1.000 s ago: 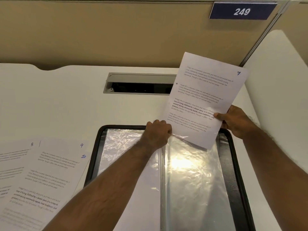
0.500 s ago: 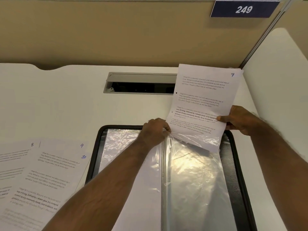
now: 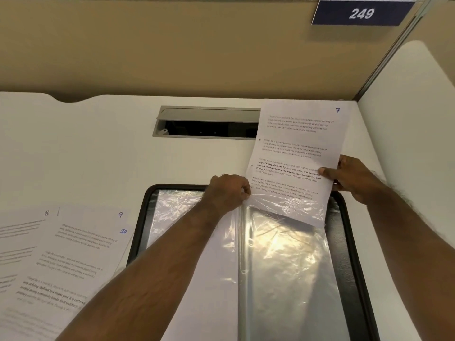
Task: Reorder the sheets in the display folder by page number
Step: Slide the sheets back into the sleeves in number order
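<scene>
A black display folder [image 3: 354,242] lies open on the white desk, its clear plastic sleeves [image 3: 283,267] facing up. My right hand [image 3: 352,178] grips the right edge of the sheet numbered 7 [image 3: 298,143]. The sheet's lower edge sits inside the top opening of the right-hand sleeve. My left hand [image 3: 227,191] pinches the sleeve's top left corner beside the folder's spine. Loose sheets numbered 8, 9 and 10 [image 3: 61,254] lie overlapped on the desk left of the folder.
A grey cable slot [image 3: 206,123] is set into the desk behind the folder. A beige partition with a sign reading 249 [image 3: 362,13] stands at the back. A white divider panel [image 3: 413,143] closes off the right side.
Sheet 7 has turned more upright and slid down, so its lower edge now sits deeper in the right sleeve. My left hand stays on the sleeve corner.
</scene>
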